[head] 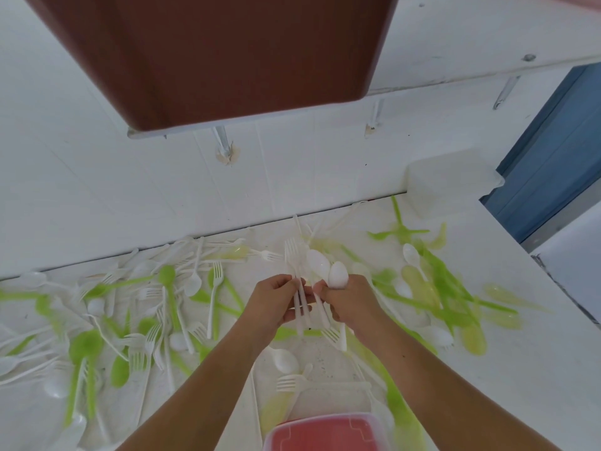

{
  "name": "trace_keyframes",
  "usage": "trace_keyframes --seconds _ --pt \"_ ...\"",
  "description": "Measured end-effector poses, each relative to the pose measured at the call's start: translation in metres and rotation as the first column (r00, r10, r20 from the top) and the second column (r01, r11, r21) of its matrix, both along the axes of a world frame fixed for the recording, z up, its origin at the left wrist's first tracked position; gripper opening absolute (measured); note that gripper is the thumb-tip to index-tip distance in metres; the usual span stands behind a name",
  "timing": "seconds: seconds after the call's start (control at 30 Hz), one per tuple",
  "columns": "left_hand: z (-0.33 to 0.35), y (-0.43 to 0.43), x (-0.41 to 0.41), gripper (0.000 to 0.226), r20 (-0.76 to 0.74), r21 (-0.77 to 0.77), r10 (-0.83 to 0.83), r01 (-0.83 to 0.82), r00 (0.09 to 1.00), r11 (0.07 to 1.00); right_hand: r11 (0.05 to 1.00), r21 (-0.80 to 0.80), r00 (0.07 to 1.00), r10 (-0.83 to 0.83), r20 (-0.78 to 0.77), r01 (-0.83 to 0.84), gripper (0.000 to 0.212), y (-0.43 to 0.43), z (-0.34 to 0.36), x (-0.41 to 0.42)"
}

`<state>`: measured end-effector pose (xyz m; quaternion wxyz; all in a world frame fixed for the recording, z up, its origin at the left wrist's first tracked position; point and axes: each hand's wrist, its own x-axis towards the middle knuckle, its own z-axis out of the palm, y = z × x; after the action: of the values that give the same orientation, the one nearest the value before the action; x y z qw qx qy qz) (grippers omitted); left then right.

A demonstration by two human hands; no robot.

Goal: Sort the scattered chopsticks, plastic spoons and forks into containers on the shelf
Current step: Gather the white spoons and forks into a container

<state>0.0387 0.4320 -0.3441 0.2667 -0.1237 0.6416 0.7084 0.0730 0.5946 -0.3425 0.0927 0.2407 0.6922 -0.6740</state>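
My left hand (273, 302) grips the handles of white plastic forks (292, 255), their tines pointing up and away from me. My right hand (348, 304) holds white plastic spoons (338, 274), bowls up, close beside the forks. The two hands meet above the middle of a white counter (507, 369). Green spoons (167, 278), white forks (216, 271) and pale yellow spoons (411, 281) lie scattered all over the counter around my hands. No chopsticks are clearly visible.
A brown container (227, 60) sits on a white shelf (455, 83) overhead. A translucent white tub (452, 180) stands at the counter's back right corner. A red-lidded box (325, 432) is at the near edge. A blue panel (553, 157) is at right.
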Motion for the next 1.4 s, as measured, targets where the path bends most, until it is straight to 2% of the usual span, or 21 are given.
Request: trace_keyframes --seconds 0.13,0.27,0.37,0.5,0.67,0.83,1.0,1.07,1.17,1.3,1.4 --pt "0.002 -0.001 0.002 0.021 -0.015 0.042 -0.048 0.049 0.999 0.998 0.998 -0.045 0.999 0.043 0.016 -0.042 0.020 -0.003 0.000 0.001" --pt "0.002 -0.006 0.003 0.018 0.042 0.125 0.051 -0.055 0.998 0.991 0.996 -0.081 0.999 -0.023 0.041 0.026 0.011 0.002 0.000 0.001" --pt "-0.001 -0.010 0.005 0.022 0.001 0.037 0.031 -0.031 1.000 0.999 0.999 -0.009 0.998 -0.033 0.062 0.033 0.012 0.009 0.001 0.001" --pt "0.001 -0.004 0.011 0.028 -0.042 0.038 -0.018 0.020 0.999 0.999 0.991 -0.119 0.997 -0.048 0.054 0.054 0.004 0.000 0.003 -0.002" --pt "0.003 -0.003 0.009 0.026 -0.039 0.114 -0.008 0.012 0.999 0.993 0.996 -0.075 0.998 -0.035 0.045 0.039 0.011 -0.014 -0.002 -0.003" --pt "-0.001 -0.006 0.014 0.023 -0.023 0.132 0.048 -0.044 0.999 0.990 1.000 -0.008 0.998 -0.018 0.067 0.019 0.009 -0.016 -0.002 -0.006" --pt "-0.002 -0.004 0.016 0.022 0.009 0.140 0.079 -0.079 0.997 0.987 0.975 -0.220 0.988 -0.007 0.155 0.041 0.011 -0.016 0.001 -0.008" --pt "0.000 -0.003 0.017 0.022 0.038 0.146 0.093 -0.098 0.995 0.984 0.966 -0.255 0.984 0.017 0.177 0.030 0.012 -0.018 0.002 -0.008" --pt "-0.001 -0.001 0.015 0.024 0.056 0.174 0.112 -0.120 0.992 0.977 0.976 -0.219 0.985 0.025 0.173 0.014 0.011 -0.020 0.002 -0.008" --pt "-0.001 -0.004 0.012 0.024 0.071 0.163 0.108 -0.119 0.992 0.979 0.998 -0.048 0.988 0.052 0.142 -0.046 0.012 -0.017 0.002 -0.009" --pt "0.001 -0.006 0.013 0.024 0.050 0.132 0.074 -0.080 0.996 0.988 0.993 -0.078 0.983 0.102 0.155 -0.091 0.011 -0.014 0.003 -0.009"
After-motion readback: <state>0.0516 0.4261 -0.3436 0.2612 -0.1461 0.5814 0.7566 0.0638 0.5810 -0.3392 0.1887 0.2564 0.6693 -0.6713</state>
